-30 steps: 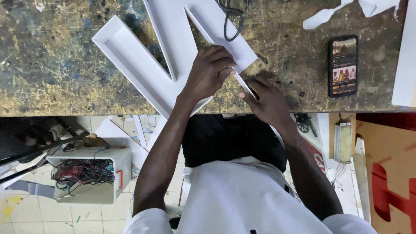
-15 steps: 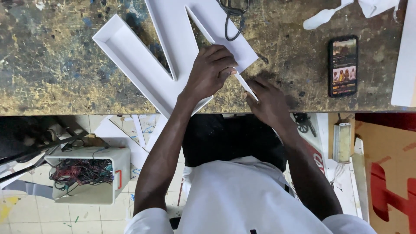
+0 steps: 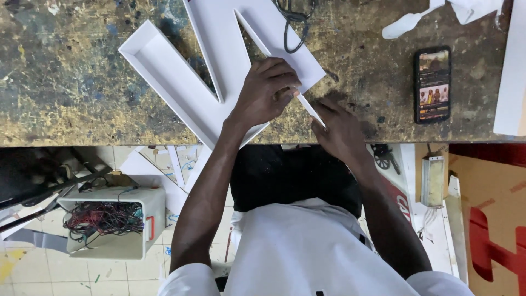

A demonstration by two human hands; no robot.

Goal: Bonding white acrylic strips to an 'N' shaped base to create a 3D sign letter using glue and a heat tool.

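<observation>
Nearest the person, the right hand [image 3: 341,131] rests at the front edge of the workbench [image 3: 66,98], its fingers pinched on the lower end of a thin white strip [image 3: 310,105]. Just beyond it, the left hand [image 3: 267,90] presses flat with curled fingers on a large white hollow letter [image 3: 181,77] lying on the bench, gripping the strip's upper end against the letter's side. Farther off, a black cable [image 3: 290,22] lies across the letter, and a phone [image 3: 432,84] lies well to the right.
</observation>
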